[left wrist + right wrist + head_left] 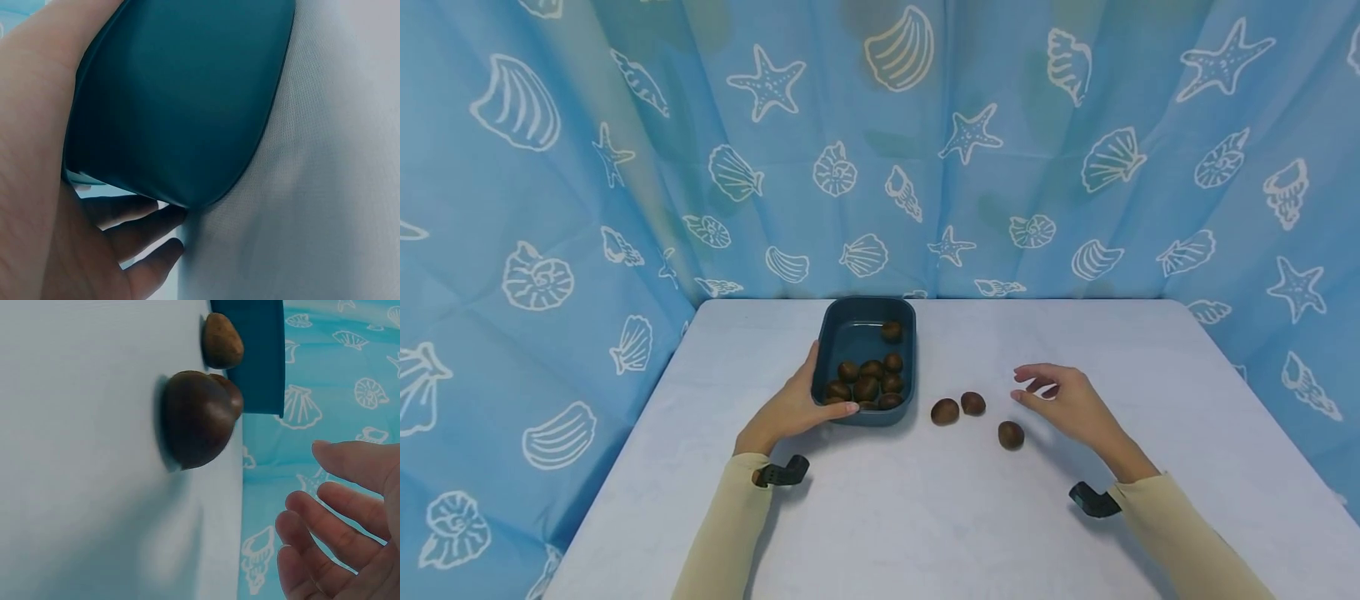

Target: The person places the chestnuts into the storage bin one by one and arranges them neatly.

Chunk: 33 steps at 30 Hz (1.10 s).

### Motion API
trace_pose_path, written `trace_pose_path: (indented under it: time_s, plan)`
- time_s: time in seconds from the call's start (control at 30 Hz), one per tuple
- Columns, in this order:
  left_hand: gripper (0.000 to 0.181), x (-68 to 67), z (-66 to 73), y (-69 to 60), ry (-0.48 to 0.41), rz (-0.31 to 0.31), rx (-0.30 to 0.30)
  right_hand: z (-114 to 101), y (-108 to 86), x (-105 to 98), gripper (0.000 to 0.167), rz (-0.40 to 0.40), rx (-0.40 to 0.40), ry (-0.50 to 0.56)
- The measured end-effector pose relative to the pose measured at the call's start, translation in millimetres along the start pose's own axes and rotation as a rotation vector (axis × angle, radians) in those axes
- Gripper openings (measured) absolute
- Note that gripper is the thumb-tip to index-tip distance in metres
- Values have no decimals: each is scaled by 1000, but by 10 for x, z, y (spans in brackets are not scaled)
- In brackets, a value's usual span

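Observation:
A dark blue rectangular container (pixel 865 421) stands at the far edge of the table, with several brown chestnuts (pixel 866 387) inside, most of them gathered at its near end. My left hand (pixel 797 404) holds its near left corner, fingers along the left wall and thumb across the front rim. The container's outer wall (pixel 181 94) fills much of the left wrist view. Three chestnuts lie on the table to the right of it, the nearest chestnut (pixel 1011 435) lying apart from the other two. My right hand (pixel 1063 400) hovers just above and right of that one, fingers loosely bent and holding nothing.
The table (pixel 925 517) has a white cover. Behind it and at both sides hangs a blue curtain (pixel 880 208) with white shells and starfish. A small black device (pixel 784 472) is on the left wrist, another black device (pixel 1093 500) on the right.

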<state>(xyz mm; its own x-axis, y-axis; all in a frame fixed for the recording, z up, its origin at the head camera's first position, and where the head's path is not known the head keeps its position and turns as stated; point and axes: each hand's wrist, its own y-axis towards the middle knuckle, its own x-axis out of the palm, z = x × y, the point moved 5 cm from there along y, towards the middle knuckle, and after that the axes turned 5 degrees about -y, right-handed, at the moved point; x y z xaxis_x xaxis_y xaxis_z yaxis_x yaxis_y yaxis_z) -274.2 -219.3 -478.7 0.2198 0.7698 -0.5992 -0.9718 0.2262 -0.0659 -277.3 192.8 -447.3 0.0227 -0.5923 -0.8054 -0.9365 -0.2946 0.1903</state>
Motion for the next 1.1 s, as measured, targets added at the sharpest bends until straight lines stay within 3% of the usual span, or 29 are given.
trace_pose_path:
  time_s: [0.67, 1.1]
  plan:
    - [128, -1, -19, 8, 11, -17, -34, 116, -246, 177, 39, -88, 25, 20]
    - [129, 0, -13, 2, -10, -13, -10, 82, -323, 286, 46, -190, 28, 20]
